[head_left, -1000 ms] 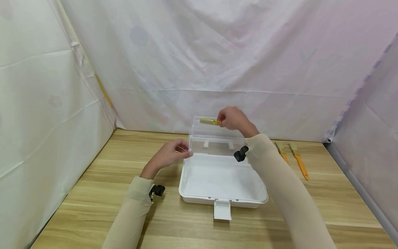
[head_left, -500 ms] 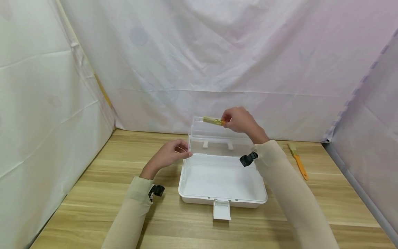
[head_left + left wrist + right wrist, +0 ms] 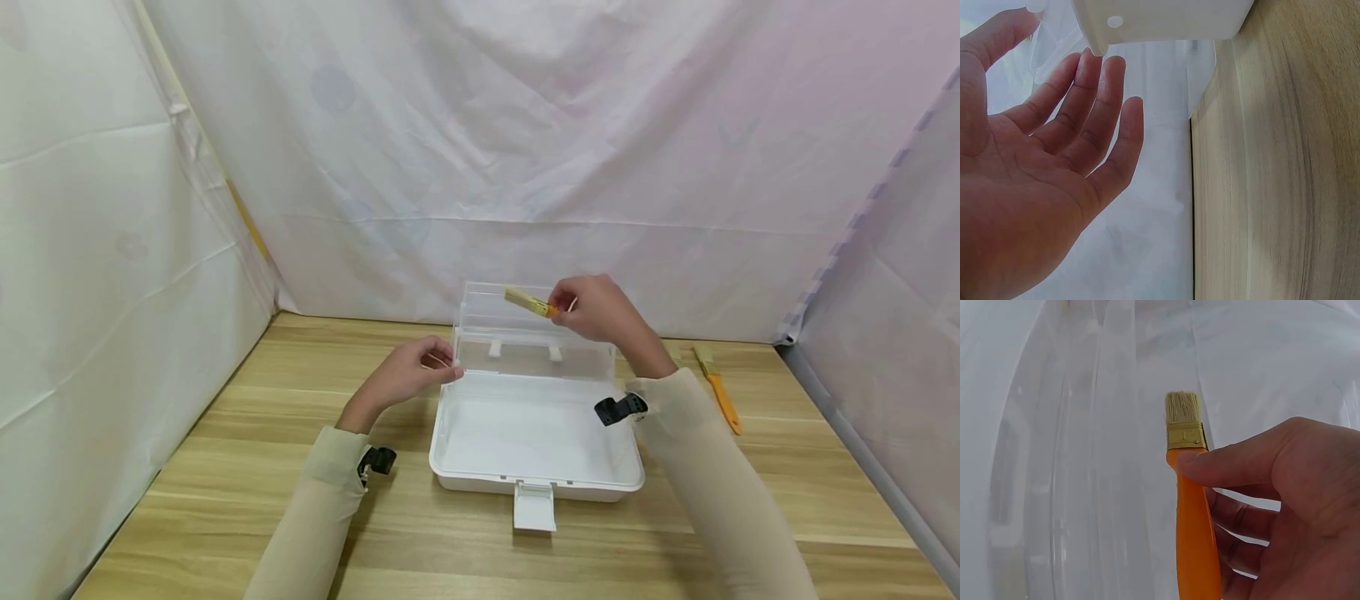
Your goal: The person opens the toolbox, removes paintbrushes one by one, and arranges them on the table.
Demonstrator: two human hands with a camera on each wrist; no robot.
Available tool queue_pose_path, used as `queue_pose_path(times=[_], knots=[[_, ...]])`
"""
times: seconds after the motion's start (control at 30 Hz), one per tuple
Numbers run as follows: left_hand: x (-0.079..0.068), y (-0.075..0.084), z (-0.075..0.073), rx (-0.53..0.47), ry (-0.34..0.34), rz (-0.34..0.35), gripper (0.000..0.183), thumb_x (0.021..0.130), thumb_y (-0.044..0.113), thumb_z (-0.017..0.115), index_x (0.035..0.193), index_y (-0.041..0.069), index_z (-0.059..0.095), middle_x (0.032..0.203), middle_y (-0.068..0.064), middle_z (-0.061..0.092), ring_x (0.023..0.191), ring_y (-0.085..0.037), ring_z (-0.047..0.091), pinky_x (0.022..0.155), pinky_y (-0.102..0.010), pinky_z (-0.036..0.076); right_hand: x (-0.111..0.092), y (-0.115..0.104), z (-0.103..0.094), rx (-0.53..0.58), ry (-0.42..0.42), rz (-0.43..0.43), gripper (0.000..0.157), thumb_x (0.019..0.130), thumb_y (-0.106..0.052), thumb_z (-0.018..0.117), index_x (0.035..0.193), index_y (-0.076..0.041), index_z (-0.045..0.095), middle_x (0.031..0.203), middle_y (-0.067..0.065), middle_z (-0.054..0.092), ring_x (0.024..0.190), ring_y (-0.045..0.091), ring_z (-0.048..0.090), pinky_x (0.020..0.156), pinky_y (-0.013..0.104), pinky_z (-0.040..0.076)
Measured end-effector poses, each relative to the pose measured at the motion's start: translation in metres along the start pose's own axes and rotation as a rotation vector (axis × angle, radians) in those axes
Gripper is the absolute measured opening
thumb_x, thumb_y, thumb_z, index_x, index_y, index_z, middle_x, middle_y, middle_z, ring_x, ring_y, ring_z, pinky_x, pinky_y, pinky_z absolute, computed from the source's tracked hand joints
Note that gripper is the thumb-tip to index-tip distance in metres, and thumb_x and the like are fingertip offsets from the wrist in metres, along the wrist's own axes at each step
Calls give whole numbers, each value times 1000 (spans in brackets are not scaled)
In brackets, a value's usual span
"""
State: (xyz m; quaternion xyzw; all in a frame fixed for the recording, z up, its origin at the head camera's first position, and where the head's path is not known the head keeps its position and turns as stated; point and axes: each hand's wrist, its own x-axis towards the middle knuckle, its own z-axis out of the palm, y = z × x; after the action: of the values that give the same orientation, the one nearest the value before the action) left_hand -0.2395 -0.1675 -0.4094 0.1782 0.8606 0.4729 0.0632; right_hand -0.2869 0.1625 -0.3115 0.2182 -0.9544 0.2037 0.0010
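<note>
Between the thumb and fingers of my right hand (image 3: 600,307) I hold a small paintbrush (image 3: 1196,519). It has an orange handle, a gold ferrule and pale bristles pointing left. The brush hangs in the air before the raised clear lid (image 3: 487,308) of a white plastic box (image 3: 536,429). My left hand (image 3: 405,371) is at the box's back left corner by the hinge. In the left wrist view its fingers (image 3: 1110,94) are loosely bent, their tips at the white edge; the thumb is apart from them. The box's front latch (image 3: 534,507) hangs down.
Another orange-handled paintbrush (image 3: 718,393) lies on the wooden table (image 3: 217,492) to the right. Bristles of one more show faintly beside my right forearm, mostly hidden. White cloth (image 3: 480,150) hangs behind the table and along both sides.
My right hand has moved right and slightly down, toward me, with the paintbrush, whose bristle end now tilts up. The left hand and the box have stayed put.
</note>
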Motion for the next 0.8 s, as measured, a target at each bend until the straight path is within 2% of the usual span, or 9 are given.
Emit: queue_pose_path(times=[0.17,0.43,0.67,0.8], knots=[[1,0,0,5,-2,1,30,101,30,82,117,7,71,111,-6,75,107,-25,72,95,-45,59,-14,4,2,39,25,-24,10,100,-8,78,109,-3,78,100,9,76,91,28,70,83,49,58],[0,1,-1,7,2,6,30,101,29,82,117,7,71,110,-6,75,107,-25,72,95,-46,59,-34,14,6,89,61,24,14,101,-10,78,112,-3,77,100,8,74,92,28,70,82,49,59],[0,1,-1,2,3,5,30,101,29,82,118,6,71,110,-6,75,106,-25,72,94,-45,59,-51,25,9,143,119,15,15,102,-11,79,112,-1,77,101,10,75,95,34,72,86,53,60],[0,0,-1,0,3,2,30,101,29,82,118,6,71,110,-7,75,106,-25,72,94,-45,59,-60,34,10,189,143,43,18,102,-14,80,114,-1,77,102,11,75,94,33,72,83,49,61]])
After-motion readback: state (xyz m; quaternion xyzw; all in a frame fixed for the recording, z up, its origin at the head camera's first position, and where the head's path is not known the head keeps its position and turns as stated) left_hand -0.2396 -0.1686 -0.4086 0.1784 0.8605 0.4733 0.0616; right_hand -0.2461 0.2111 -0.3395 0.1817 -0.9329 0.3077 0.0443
